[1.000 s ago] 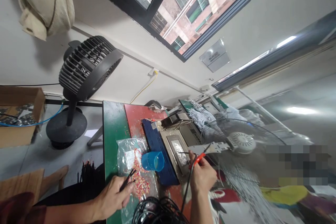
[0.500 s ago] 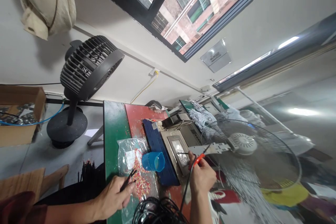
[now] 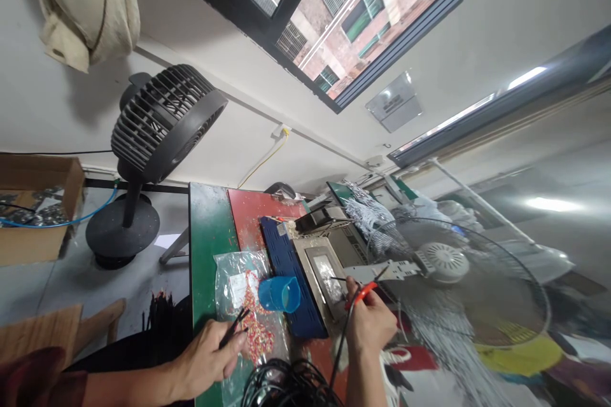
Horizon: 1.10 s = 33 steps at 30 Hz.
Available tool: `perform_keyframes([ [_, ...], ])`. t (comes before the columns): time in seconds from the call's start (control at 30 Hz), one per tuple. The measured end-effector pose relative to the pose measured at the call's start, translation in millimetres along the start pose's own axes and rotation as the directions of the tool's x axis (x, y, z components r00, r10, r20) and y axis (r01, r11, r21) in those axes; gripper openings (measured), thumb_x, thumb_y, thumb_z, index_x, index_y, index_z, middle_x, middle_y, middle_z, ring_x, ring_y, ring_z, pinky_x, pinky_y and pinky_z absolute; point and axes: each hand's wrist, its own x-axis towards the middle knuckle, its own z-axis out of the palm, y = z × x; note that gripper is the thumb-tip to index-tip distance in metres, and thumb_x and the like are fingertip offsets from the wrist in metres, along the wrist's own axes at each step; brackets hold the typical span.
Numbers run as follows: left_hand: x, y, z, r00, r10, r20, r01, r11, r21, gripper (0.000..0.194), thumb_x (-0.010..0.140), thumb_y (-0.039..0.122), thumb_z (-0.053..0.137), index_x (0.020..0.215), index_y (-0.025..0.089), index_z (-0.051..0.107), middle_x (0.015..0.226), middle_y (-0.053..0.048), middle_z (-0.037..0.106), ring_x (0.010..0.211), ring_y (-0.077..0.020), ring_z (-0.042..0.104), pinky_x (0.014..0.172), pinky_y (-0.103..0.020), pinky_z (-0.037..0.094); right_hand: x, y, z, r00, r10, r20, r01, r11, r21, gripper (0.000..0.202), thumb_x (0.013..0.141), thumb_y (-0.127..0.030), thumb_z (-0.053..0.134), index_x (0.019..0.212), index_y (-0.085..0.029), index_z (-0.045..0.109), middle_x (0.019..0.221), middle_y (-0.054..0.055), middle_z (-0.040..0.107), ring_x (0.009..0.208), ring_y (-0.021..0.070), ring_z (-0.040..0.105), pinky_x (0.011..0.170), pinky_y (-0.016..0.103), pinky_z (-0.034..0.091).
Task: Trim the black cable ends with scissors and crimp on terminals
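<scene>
My left hand (image 3: 207,356) is closed on black cable ends (image 3: 233,329), whose tips stick out beyond the fingers over a clear plastic bag (image 3: 224,286). Small red and yellow pieces (image 3: 259,337) lie spread on that bag. Further right, my right hand (image 3: 370,321) holds a red-handled tool (image 3: 365,292) with a pointed metal end, along with a black cable that runs down to a coil of black cable (image 3: 286,385) at the bottom edge. A blue cup (image 3: 279,294) lies between the hands, its opening facing right.
A blue slotted tray (image 3: 291,276) and a beige machine (image 3: 322,267) stand on the red and green table (image 3: 205,222). To the right is a caged fan (image 3: 443,261), at the left a black fan (image 3: 162,124) and a cardboard box (image 3: 71,203).
My right hand has shifted very slightly to the right with the red-handled tool, which now sits at a slightly different angle. My left hand looks almost unchanged.
</scene>
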Motion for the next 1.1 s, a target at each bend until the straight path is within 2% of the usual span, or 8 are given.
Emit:
perform_keyframes([
  [0.2,0,-5,0.2,1.000,0.007,0.003,-0.007,1.000,-0.001,0.056,0.082,0.063,0.036,0.081,0.013,0.059,0.045,0.007,0.038,0.041,-0.0057,0.031,0.043,-0.017,0.030,0,-2,0,0.999,0.036,-0.010,-0.036,0.999,-0.018,0.056,0.066,-0.065,0.049,0.067,-0.014,0.071,0.034,-0.001,0.040,0.045,0.0180,0.047,0.047,0.026,0.033],
  [0.5,-1,1,-0.3,1.000,0.006,0.001,-0.006,1.000,0.016,0.055,0.083,0.063,0.035,0.081,0.013,0.058,0.045,0.008,0.036,0.041,-0.0057,0.029,0.044,-0.017,0.029,3,4,4,0.998,0.060,-0.018,-0.060,0.998,-0.021,0.052,0.067,-0.063,0.050,0.068,-0.015,0.070,0.036,0.001,0.043,0.046,0.0194,0.047,0.049,0.028,0.033],
  [0.67,-2,2,-0.6,1.000,0.015,0.004,-0.015,0.999,0.037,0.054,0.083,0.062,0.035,0.081,0.013,0.057,0.045,0.008,0.037,0.042,-0.0059,0.030,0.045,-0.017,0.030,5,9,5,0.997,0.072,-0.025,-0.072,0.997,0.016,0.047,0.065,-0.062,0.052,0.058,-0.017,0.066,0.033,0.000,0.042,0.043,0.0185,0.044,0.048,0.029,0.031],
  [0.93,1,-2,0.2,0.999,0.033,-0.002,-0.033,0.999,0.028,0.053,0.084,0.061,0.034,0.080,0.013,0.057,0.045,0.007,0.039,0.041,-0.0059,0.031,0.045,-0.017,0.031,7,23,4,0.993,0.113,-0.030,-0.101,0.960,0.260,0.041,0.055,-0.058,0.064,0.047,-0.018,0.057,0.033,-0.003,0.042,0.041,0.0137,0.039,0.044,0.027,0.030],
  [1.1,0,-2,-0.9,0.999,0.044,0.004,-0.044,0.998,0.034,0.051,0.085,0.058,0.035,0.081,0.013,0.058,0.045,0.008,0.039,0.041,-0.0056,0.031,0.045,-0.017,0.032,1,29,11,0.984,0.179,0.009,-0.156,0.829,0.537,0.041,0.050,-0.055,0.071,0.049,-0.019,0.052,0.037,-0.006,0.040,0.038,0.0097,0.033,0.037,0.025,0.026],
])
